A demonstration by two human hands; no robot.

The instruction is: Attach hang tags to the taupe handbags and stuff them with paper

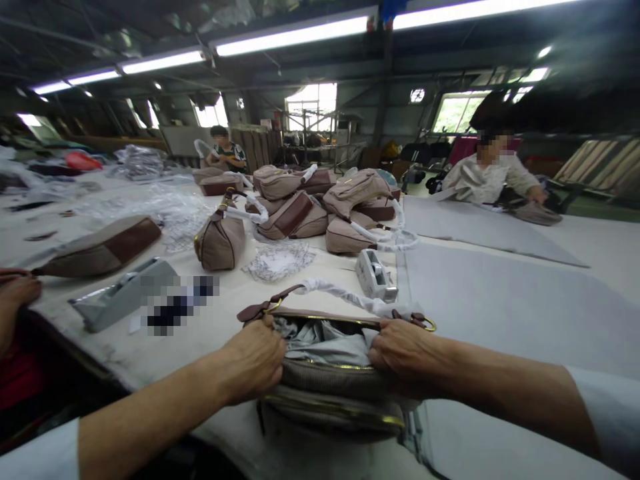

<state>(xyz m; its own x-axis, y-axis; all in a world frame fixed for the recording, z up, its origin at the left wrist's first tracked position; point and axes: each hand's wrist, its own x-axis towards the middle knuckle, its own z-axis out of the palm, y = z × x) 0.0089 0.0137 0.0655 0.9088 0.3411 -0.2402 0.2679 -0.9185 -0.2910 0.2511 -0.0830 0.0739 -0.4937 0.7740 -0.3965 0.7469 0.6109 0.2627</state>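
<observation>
At the near edge of the table (200, 347), under the head camera, a taupe handbag (330, 393) is being gripped at both ends of its open zip mouth. The left hand (253, 360) is clenched over the left end of the rim, with the fingers curled down behind the front wall. The right hand (400, 353) is clamped on the right end, fingers hooked over the same rim. Between the two sets of fingers, grey paper stuffing (325, 340) is seen bulging out of the opening. Just beyond the fingertips, a strap (345, 293) wrapped in white plastic is arched from one end of the bag to the other, and a gold ring (429, 325) is seen right beside the right knuckles.

Further out past the right fingers, a small white tape dispenser (375, 275) is stood on the table. Out past the left fingers, a larger grey tape dispenser (125, 293) is laid flat. Well beyond both hands, a pile of bags (320, 207) is heaped, with a single bag (220, 240) stood apart at its left. Far to the left of the left fingers, another person's hand (15, 300) is rested at the table edge. Off to the right of the right fingers, a grey sheet (500, 300) is spread out, and a co-worker (485, 177) is seated at its far end.
</observation>
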